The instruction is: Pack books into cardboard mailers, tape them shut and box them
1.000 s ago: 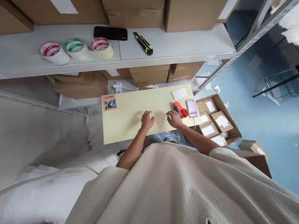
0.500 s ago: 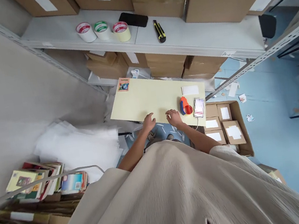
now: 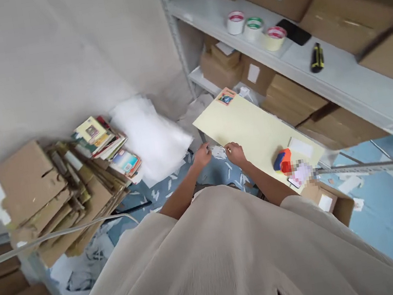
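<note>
My left hand (image 3: 203, 156) hangs just off the near left edge of the pale yellow table (image 3: 248, 122), fingers loosely bent and holding nothing that I can see. Close to the same edge is my right hand (image 3: 235, 154), its fingers curled but apart, with nothing visible in them. On the table lie a small orange picture card (image 3: 226, 96) at the far left corner, a red and blue tape dispenser (image 3: 282, 160), a stack of white labels (image 3: 300, 146) and a blurred-out phone (image 3: 299, 174) at the right end.
Left of the table are white foam sheets (image 3: 154, 139), a pile of books (image 3: 96, 135) and flattened cardboard (image 3: 32, 182). A grey shelf (image 3: 347, 66) behind carries tape rolls (image 3: 236, 22), a black phone-like slab (image 3: 293, 31), a utility knife (image 3: 316, 58) and boxes. Paper scraps litter the blue floor.
My view has swung left, so the table and shelf appear further right and the books and cardboard show more fully. My hands have come off the table edge toward the left.
</note>
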Available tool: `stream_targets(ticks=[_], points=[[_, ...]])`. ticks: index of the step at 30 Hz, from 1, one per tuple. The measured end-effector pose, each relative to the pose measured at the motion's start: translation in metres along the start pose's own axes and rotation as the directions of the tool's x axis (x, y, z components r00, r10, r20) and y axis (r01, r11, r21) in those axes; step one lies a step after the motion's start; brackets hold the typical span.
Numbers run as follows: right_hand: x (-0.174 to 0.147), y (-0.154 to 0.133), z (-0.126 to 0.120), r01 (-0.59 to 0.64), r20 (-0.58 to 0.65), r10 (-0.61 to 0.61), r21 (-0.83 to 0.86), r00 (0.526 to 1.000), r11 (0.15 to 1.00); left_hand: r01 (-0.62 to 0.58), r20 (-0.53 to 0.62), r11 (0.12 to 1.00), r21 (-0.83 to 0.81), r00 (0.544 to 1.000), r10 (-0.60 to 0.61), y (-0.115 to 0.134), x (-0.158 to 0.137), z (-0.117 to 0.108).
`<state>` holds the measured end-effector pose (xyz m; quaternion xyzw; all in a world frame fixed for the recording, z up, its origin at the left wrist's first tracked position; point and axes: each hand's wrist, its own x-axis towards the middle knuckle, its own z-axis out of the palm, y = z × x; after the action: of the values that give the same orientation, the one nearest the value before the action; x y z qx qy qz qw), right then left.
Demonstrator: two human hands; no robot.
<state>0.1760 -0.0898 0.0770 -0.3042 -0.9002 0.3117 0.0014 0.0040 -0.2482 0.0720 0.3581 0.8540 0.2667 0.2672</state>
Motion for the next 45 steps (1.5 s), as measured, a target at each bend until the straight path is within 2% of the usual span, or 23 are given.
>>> stream_targets(ticks=[5, 9, 16, 20, 24, 33, 41, 45], points=[[0.034, -0.058, 0.036, 0.115, 0.037, -0.116, 0.025, 0.993, 0.993, 0.088, -0.09, 0.994, -0.066, 0.992, -0.094, -0.058, -0.024, -0.036], [0.057, -0.106, 0.069, 0.136, 0.057, -0.143, 0.1, 0.988, 0.986, 0.136, -0.121, 0.983, -0.121, 0.981, -0.151, -0.107, -0.042, -0.068], [0.094, -0.174, 0.124, 0.063, 0.107, -0.089, 0.227, 0.99, 0.972, 0.217, -0.154, 0.961, -0.172, 0.957, -0.244, -0.196, -0.065, -0.124], [0.109, -0.198, 0.148, -0.049, 0.186, 0.011, 0.202, 0.982, 0.978, 0.239, -0.143, 0.957, -0.167, 0.954, -0.263, -0.229, -0.074, -0.142], [0.118, -0.208, 0.161, -0.118, 0.244, 0.07, 0.19, 0.967, 0.975, 0.267, -0.123, 0.951, -0.155, 0.95, -0.287, -0.242, -0.075, -0.15], [0.16, -0.21, 0.178, -0.134, 0.255, 0.074, 0.224, 0.964, 0.965, 0.343, -0.135, 0.934, -0.097, 0.926, -0.354, -0.242, -0.066, -0.154], [0.211, -0.213, 0.182, -0.054, 0.257, -0.037, 0.339, 0.966, 0.939, 0.447, -0.175, 0.888, -0.109, 0.871, -0.46, -0.235, -0.05, -0.16], [0.227, -0.217, 0.183, -0.035, 0.285, -0.06, 0.316, 0.957, 0.948, 0.503, -0.163, 0.857, -0.115, 0.841, -0.516, -0.227, -0.043, -0.162]])
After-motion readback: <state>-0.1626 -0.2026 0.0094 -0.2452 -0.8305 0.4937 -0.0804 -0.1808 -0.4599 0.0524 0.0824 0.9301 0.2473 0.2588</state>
